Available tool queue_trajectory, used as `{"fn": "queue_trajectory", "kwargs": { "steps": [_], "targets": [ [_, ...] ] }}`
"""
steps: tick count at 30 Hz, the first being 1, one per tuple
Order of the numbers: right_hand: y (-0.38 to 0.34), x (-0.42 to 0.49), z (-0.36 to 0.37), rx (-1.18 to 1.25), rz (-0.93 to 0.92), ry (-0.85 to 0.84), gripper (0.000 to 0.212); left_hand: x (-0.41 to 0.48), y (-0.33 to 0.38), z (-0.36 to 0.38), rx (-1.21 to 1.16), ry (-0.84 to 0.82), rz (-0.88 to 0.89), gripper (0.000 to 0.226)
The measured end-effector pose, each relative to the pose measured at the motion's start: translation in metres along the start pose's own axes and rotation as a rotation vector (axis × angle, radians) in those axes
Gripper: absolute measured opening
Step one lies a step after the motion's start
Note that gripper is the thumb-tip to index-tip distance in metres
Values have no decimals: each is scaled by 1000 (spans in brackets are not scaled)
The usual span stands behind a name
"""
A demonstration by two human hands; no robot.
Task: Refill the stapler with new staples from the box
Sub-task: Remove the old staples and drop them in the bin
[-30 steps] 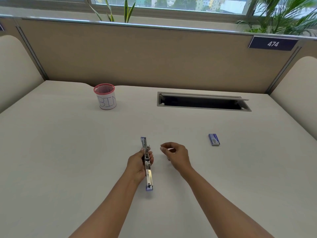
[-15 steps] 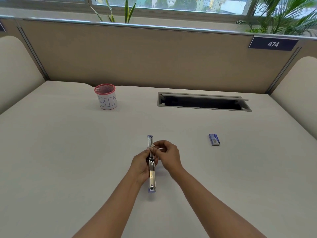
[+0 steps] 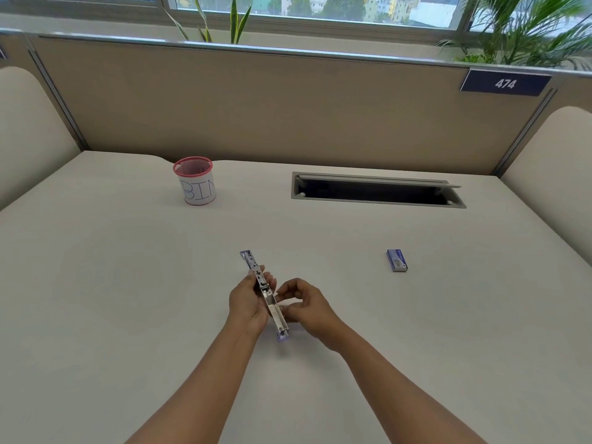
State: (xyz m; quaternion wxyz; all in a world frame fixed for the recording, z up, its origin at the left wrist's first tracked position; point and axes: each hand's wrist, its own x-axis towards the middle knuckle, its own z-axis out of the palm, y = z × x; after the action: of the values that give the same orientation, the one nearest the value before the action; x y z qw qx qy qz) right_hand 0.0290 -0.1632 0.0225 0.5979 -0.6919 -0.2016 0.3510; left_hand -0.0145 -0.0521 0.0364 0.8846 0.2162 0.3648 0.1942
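The stapler (image 3: 272, 307) is opened out flat into a long metal strip with purple ends, held just above the desk near the middle. My left hand (image 3: 248, 302) grips it from the left, fingers curled round its middle. My right hand (image 3: 306, 304) is at its right side, thumb and fingers pinched together against the open metal channel; whether a staple strip is between them is too small to tell. The small blue staple box (image 3: 397, 260) lies on the desk to the right, apart from both hands.
A pink mesh cup labelled BIN (image 3: 195, 181) stands at the back left. An open cable slot (image 3: 376, 190) is set into the desk (image 3: 128, 283) at the back. A beige partition (image 3: 256, 107) closes the far edge.
My right hand moved left from beside the stapler to its channel, then slid down toward the near end. The stapler tilted, its far tip now pointing left.
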Motion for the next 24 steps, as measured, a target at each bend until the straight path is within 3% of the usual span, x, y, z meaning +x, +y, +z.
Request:
{"fn": "queue_trajectory", "kwargs": {
  "steps": [7,13,17,24],
  "targets": [
    [-1,-6,-3,179,-22,-151,31,5,4,-7,12,29,82,21],
    [-2,-6,-5,239,-14,-149,42,2,3,-6,121,-17,124,23],
    [-5,-3,-1,206,-93,-37,26,1,-1,-8,250,-18,129,25],
    [-15,2,5,9,-109,205,19,-3,-7,-8,432,-110,81,28]
  ]
}}
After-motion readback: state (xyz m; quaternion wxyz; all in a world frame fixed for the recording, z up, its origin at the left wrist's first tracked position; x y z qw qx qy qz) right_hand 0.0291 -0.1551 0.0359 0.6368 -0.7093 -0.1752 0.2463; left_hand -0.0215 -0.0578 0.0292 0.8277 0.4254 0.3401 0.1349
